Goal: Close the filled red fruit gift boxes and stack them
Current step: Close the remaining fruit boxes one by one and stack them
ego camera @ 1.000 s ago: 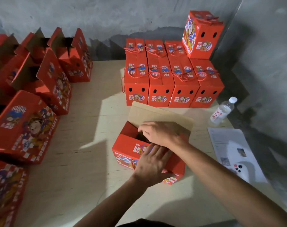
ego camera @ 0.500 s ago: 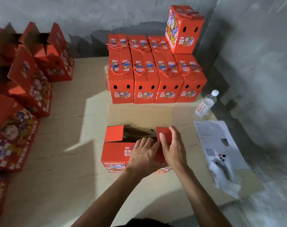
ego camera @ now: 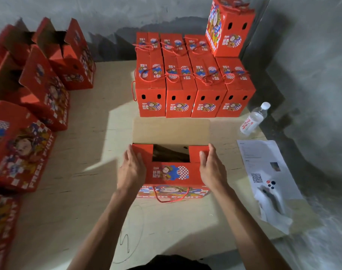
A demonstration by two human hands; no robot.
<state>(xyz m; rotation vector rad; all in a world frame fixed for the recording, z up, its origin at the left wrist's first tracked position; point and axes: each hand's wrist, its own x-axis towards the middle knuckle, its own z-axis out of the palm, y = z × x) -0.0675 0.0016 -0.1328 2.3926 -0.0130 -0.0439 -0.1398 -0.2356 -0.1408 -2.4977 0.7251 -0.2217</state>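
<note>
Both side flaps now folded in since a moment ago; our flat left hand [ego camera: 131,169] and right hand [ego camera: 212,168] flank the box [ego camera: 171,173], brown lid [ego camera: 171,131] next.

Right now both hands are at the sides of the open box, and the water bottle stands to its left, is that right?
Not quite. The head view shows the left hand and right hand at the sides of the open box, but the water bottle stands to its right, beyond the paper sheet, not to its left.
</note>
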